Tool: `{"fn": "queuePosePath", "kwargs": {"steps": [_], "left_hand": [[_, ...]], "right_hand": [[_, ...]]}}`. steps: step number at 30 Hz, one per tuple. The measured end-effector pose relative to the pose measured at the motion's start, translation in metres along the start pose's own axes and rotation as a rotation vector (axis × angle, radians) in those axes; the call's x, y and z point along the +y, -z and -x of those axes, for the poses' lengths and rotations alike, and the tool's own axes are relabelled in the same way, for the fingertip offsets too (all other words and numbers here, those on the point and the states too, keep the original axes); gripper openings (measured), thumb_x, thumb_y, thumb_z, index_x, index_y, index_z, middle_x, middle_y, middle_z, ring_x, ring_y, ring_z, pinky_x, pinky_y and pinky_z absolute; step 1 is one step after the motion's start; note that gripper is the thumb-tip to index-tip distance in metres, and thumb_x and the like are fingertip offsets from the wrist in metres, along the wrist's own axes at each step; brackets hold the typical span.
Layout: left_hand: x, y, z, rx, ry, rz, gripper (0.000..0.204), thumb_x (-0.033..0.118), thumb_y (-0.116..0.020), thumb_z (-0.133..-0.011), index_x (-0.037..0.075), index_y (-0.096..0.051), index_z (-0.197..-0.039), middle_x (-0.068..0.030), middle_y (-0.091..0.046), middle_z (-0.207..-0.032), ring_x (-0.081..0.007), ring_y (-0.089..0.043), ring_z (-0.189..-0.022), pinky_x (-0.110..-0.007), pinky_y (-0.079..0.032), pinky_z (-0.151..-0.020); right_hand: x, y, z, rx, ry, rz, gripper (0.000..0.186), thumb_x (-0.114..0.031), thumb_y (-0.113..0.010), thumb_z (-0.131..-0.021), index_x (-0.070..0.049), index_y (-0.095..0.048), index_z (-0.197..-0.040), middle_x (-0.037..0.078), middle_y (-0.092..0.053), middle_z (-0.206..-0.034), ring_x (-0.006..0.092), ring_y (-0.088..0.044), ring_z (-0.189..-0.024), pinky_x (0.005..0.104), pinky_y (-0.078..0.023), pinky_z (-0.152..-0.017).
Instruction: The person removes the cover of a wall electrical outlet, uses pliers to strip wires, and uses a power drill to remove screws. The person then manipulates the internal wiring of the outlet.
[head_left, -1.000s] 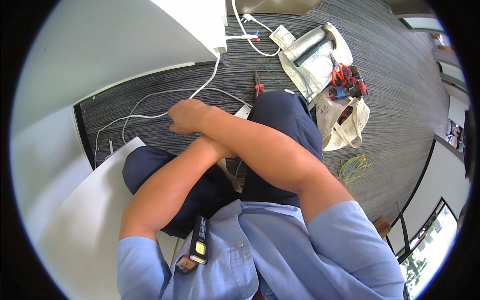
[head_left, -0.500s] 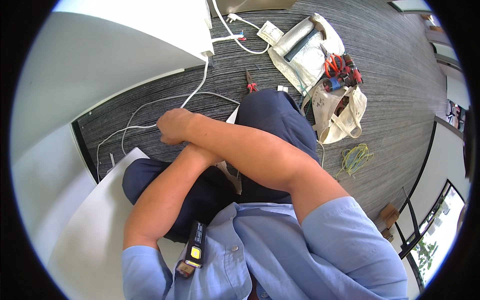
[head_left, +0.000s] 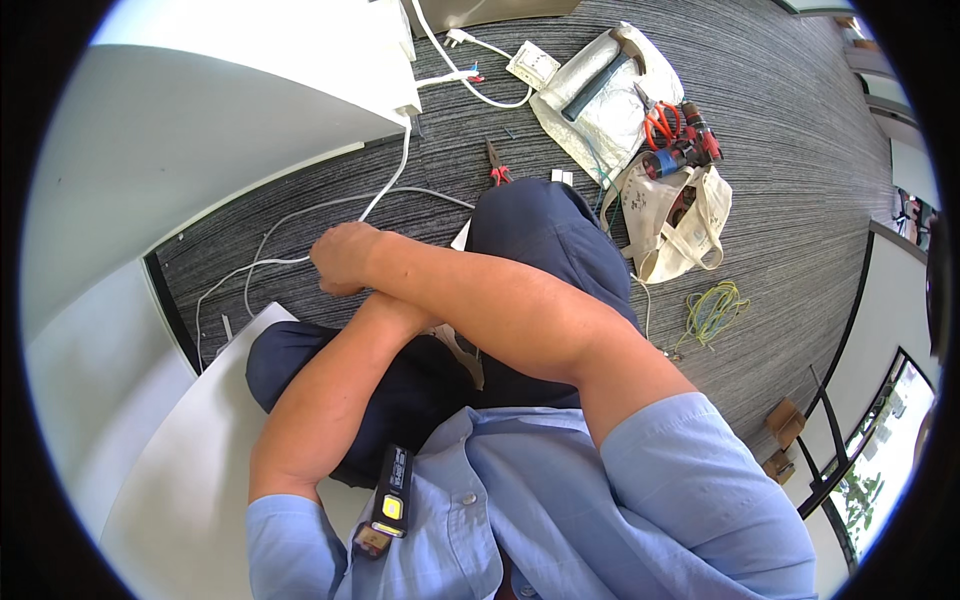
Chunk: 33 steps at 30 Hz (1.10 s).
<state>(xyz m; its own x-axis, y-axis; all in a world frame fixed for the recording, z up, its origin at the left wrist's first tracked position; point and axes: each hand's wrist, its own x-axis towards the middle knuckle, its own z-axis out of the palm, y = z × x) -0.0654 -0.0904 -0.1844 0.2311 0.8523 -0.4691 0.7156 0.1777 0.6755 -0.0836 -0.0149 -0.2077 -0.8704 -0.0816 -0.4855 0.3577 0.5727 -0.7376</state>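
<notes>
Only your view's drifted a bit, so that thin white plastic cable [head_left: 404, 155] still runs from the big white boxy unit's [head_left: 230, 130] corner to your curled right hand [head_left: 343, 258], can't tell if gripping, left hand hidden beneath your bare right forearm [head_left: 480, 280].

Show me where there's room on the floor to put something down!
Bare carpet lies right of the canvas bag, above the yellow-green wire coil. It's crowded around the silver sheet, orange-handled scissors and drill, and white cable runs by the right hand.
</notes>
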Motion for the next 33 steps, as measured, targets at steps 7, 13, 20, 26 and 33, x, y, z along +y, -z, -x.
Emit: {"fn": "queuePosePath", "kwargs": {"steps": [7,13,20,26,33], "left_hand": [[0.003,0.003,-0.002,-0.026,0.012,-0.01,0.034,0.033,-0.072,-0.089,0.008,-0.071,-0.111,-0.0096,-0.074,-0.107,-0.0233,-0.067,-0.107,-0.039,-0.047,-0.095],[0.004,0.003,-0.004,-0.044,0.019,-0.011,0.034,0.033,-0.072,-0.089,0.007,-0.07,-0.111,-0.0103,-0.074,-0.107,-0.0242,-0.067,-0.106,-0.04,-0.047,-0.094],[0.002,0.004,-0.005,-0.06,0.035,-0.007,0.035,0.033,-0.072,-0.089,0.006,-0.07,-0.111,-0.0111,-0.074,-0.106,-0.0252,-0.067,-0.105,-0.04,-0.048,-0.093],[0.0,0.005,-0.004,-0.073,0.056,0.0,0.035,0.033,-0.072,-0.089,0.006,-0.07,-0.111,-0.0118,-0.073,-0.106,-0.0261,-0.067,-0.105,-0.041,-0.048,-0.092],[-0.002,0.014,-0.005,-0.099,0.089,-0.008,0.035,0.033,-0.072,-0.089,0.005,-0.069,-0.11,-0.0127,-0.073,-0.106,-0.0271,-0.068,-0.104,-0.041,-0.049,-0.091]], "right_hand": [[-0.002,0.0,0.0,-0.011,-0.031,-0.051,0.033,-0.008,-0.072,-0.079,-0.001,-0.081,-0.109,0.02,-0.077,-0.116,0.0325,-0.075,-0.109,0.0424,-0.059,-0.091],[-0.004,0.005,0.004,-0.038,-0.031,-0.046,0.033,-0.008,-0.072,-0.079,-0.002,-0.081,-0.11,0.019,-0.077,-0.115,0.0321,-0.075,-0.109,0.0424,-0.059,-0.091],[-0.003,0.006,0.009,-0.011,0.033,-0.031,0.031,-0.015,-0.064,-0.085,0.004,-0.08,-0.104,0.024,-0.078,-0.107,0.0355,-0.076,-0.103,0.0439,-0.06,-0.089],[-0.003,0.006,0.009,-0.004,0.049,-0.012,0.031,-0.015,-0.064,-0.086,0.004,-0.08,-0.104,0.024,-0.077,-0.109,0.0352,-0.076,-0.104,0.0439,-0.06,-0.09],[-0.003,0.008,0.011,0.035,0.067,-0.059,0.032,-0.02,-0.062,-0.089,0.002,-0.081,-0.103,0.022,-0.078,-0.108,0.0364,-0.075,-0.103,0.0452,-0.059,-0.09]]}}
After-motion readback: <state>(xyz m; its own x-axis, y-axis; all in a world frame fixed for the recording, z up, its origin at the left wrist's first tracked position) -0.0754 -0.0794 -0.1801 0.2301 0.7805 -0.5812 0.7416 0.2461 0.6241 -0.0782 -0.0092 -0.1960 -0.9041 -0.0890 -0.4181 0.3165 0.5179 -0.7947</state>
